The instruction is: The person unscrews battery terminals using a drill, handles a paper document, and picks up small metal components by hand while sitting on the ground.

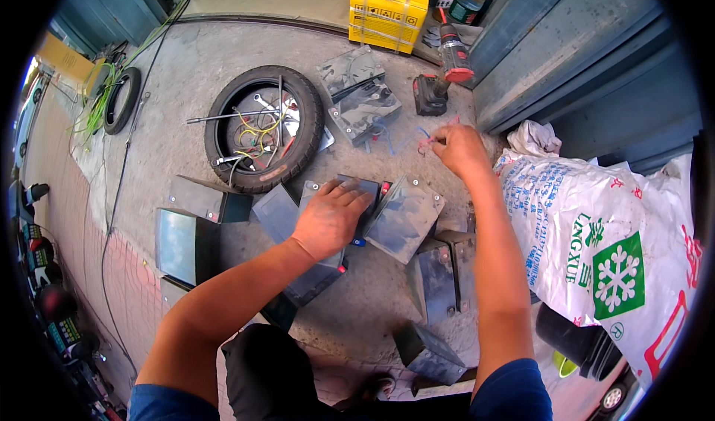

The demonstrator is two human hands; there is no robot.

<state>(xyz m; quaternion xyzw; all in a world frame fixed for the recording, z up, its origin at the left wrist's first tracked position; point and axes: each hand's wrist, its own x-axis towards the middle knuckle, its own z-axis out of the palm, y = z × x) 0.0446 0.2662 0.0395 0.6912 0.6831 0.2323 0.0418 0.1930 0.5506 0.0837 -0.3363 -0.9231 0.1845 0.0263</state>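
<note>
My left hand lies with its fingers stretched over a dark, box-shaped battery in the middle of the group; its thumb is hidden. Right beside it leans a dusty grey battery with small metal terminals. My right hand is farther off, low over the concrete, its fingertips closed together. Small pink-red bits show at those fingertips, and I cannot make out what they pinch. Thin blue translucent strips lie just left of them, against two dusty batteries.
A tyre holding wrenches and coloured wires lies beyond my left hand. A cordless drill stands near a yellow carton. More batteries sit left and near my feet. A white printed sack slumps along the right.
</note>
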